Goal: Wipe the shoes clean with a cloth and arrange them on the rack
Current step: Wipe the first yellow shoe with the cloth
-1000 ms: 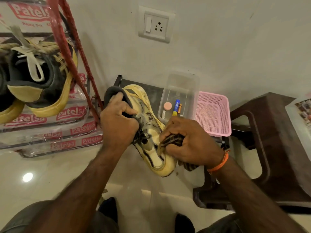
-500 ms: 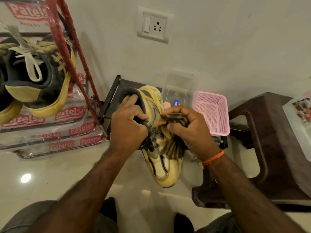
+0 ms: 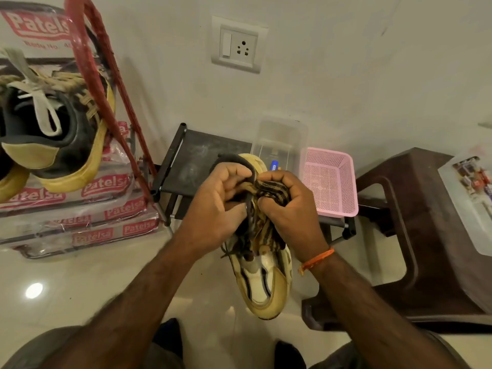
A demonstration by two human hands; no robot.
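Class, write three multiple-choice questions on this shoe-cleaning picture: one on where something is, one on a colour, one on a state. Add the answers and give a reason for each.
1. Where is the pink basket?
A. on the dark low rack, right of the clear box
B. on the brown stool
C. on the floor by the person's feet

2. What colour is the band on the right wrist?
A. green
B. orange
C. white

3. What is the right hand doing?
A. resting open on the stool
B. pressing the wall switch
C. gripping the striped cloth against the shoe

Answers:
1 A: the basket sits on the low rack beside the clear box.
2 B: the wrist band is orange.
3 C: its fingers are curled round the striped cloth at the yellow shoe, which the left hand holds by the collar.
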